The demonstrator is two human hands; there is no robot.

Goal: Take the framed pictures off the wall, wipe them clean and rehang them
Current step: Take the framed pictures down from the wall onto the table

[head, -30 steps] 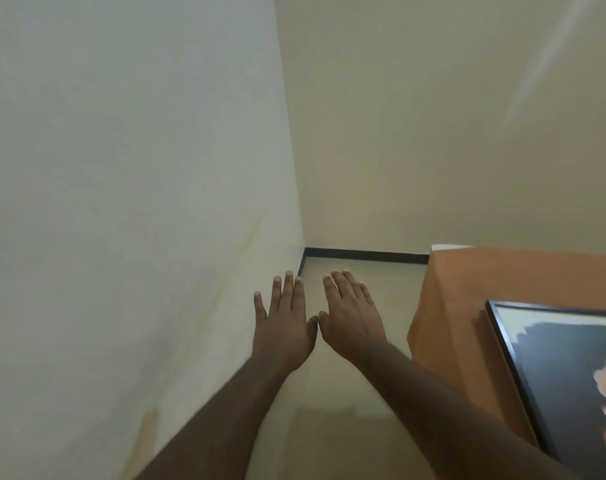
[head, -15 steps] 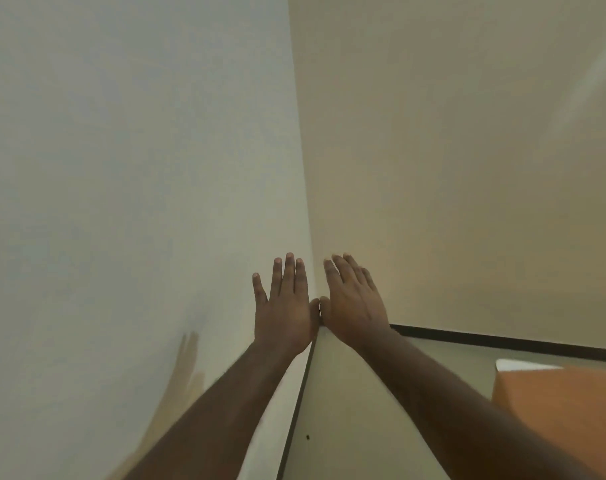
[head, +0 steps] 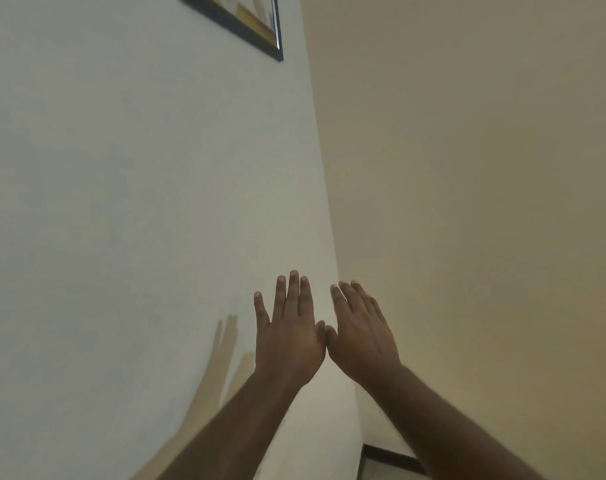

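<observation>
A framed picture (head: pixel 246 20) with a dark frame hangs high on the left wall, cut off by the top edge of the view; only its lower right corner shows. My left hand (head: pixel 289 336) and my right hand (head: pixel 362 336) are raised side by side in front of the room corner, well below the picture. Both show their backs with fingers straight, thumbs nearly touching, and they hold nothing. Neither hand touches the frame.
The pale left wall (head: pixel 121 202) meets the beige right wall (head: pixel 485 168) in a corner just above my hands. A dark skirting board (head: pixel 388 457) and a bit of floor show at the bottom. Shadows of my arms fall on the left wall.
The view has tilted upward: the orange-covered table and the picture lying on it have left the view, and the picture on the wall has come in at the top. My hands have risen together.
</observation>
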